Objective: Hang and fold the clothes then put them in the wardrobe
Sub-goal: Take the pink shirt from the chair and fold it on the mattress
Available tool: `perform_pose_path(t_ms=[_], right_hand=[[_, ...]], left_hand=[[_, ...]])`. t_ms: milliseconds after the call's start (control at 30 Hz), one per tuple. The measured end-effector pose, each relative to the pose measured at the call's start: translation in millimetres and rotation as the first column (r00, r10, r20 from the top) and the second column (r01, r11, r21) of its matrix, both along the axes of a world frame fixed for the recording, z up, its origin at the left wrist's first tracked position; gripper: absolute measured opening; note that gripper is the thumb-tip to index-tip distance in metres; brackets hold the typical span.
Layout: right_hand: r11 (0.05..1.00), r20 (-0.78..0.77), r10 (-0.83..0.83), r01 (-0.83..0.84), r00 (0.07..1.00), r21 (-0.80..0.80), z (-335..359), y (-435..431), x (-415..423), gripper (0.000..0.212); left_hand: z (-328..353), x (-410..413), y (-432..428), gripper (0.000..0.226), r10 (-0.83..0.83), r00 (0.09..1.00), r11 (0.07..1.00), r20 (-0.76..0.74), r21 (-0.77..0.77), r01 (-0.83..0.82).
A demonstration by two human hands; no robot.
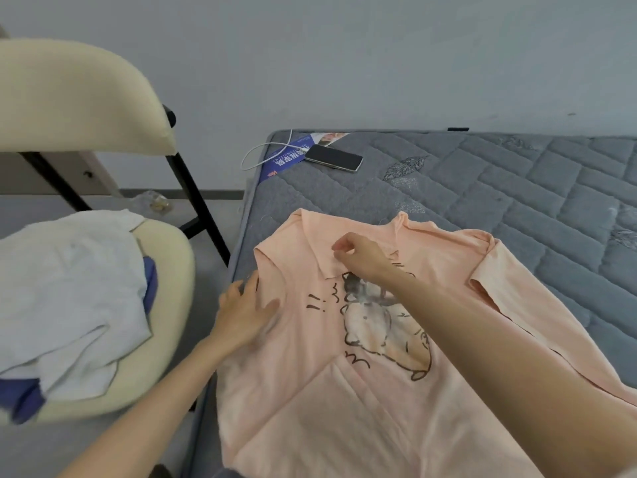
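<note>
Grey mattress (517, 174) beneath peach "!!"-print shirt (310, 408); left hand (241, 312) flat on it, right hand (358, 255) pinch-tight on collar (317, 243)

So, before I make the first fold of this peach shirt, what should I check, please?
1. Peach shirt spread print up on the mattress: ok.
2. Left hand holds the fabric flat: ok.
3. Collar straightened: cannot tell; the right hand pinches it.
4. Hem straight: cannot tell, out of view.
5. Phone apart from the shirt: ok.
</note>
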State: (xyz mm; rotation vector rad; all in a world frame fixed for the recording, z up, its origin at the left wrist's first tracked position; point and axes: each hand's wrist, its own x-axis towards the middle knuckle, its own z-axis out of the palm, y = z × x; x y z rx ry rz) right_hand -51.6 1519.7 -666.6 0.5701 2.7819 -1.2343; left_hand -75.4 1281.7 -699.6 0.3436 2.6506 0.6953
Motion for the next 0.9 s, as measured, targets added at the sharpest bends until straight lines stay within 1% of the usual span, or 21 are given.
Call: perform_pose_path(t_ms=[67, 133, 167, 267, 333, 400, 467, 567, 667, 733, 800, 900], right_hand=[[0.997, 0.015, 0.047, -0.048, 0.999, 0.053, -0.8, -13.4, -10.9, 0.023], [0.991, 0.069, 0.078, -0.085, 0.995, 0.099, -3.2, -25.2, -21.5, 0.029], [0.988, 0.1, 0.089, -0.1, 0.991, 0.116, -4.6, -30.7, -26.3, 0.032], [0.975, 0.155, 0.128, -0.153, 0.98, 0.161, -9.7, -47.0, -40.5, 0.038], [0.968, 0.172, 0.142, -0.173, 0.975, 0.181, -13.9, -58.2, -49.5, 0.043], [0.974, 0.192, 0.137, -0.168, 0.972, 0.154, -18.8, -68.3, -57.9, 0.049], [0.983, 0.231, 0.109, -0.139, 0.967, 0.116, -23.8, -78.0, -65.3, 0.062], [0.977, 0.304, 0.05, -0.11, 0.951, 0.183, -28.7, -97.1, -75.4, 0.085], [0.964, 0.378, 0.035, -0.13, 0.925, 0.23, -34.6, -116.5, -82.1, 0.103], [0.961, 0.393, 0.01, -0.117, 0.919, 0.25, -41.7, -124.5, -85.0, 0.106], [0.951, 0.389, -0.059, -0.066, 0.92, 0.301, -48.9, -129.7, -87.9, 0.103], [0.935, 0.344, -0.17, 0.04, 0.923, 0.353, -56.0, -134.8, -93.5, 0.091]], left_hand=[[-5.3, 15.0, -14.8, 0.089, 0.022, 0.995, 0.997, 0.097, -0.075, -0.015], [-11.4, 32.4, -28.3, 0.107, 0.053, 0.975, 0.996, 0.214, -0.078, -0.037], [-14.2, 41.5, -34.4, 0.115, 0.061, 0.967, 0.995, 0.246, -0.086, -0.041], [-19.2, 65.8, -45.2, 0.13, 0.079, 0.971, 0.987, 0.226, -0.154, -0.045], [-19.5, 78.2, -48.8, 0.134, 0.109, 0.967, 0.989, 0.228, -0.121, -0.083], [-20.5, 88.6, -52.6, 0.138, 0.109, 0.953, 0.994, 0.284, -0.052, -0.098], [-20.6, 97.8, -56.6, 0.142, 0.073, 0.937, 0.997, 0.342, -0.027, -0.068], [-19.6, 102.1, -61.0, 0.145, 0.04, 0.921, 0.999, 0.388, -0.02, -0.035], [-17.4, 102.5, -62.1, 0.145, -0.018, 0.931, 1.0, 0.366, 0.014, 0.014], [-18.3, 104.7, -61.6, 0.147, -0.094, 0.943, 0.995, 0.32, 0.068, 0.076], [-18.7, 107.2, -61.2, 0.147, -0.141, 0.956, 0.989, 0.255, 0.085, 0.123], [-16.2, 109.0, -58.9, 0.141, -0.102, 0.971, 0.994, 0.215, 0.051, 0.093]])
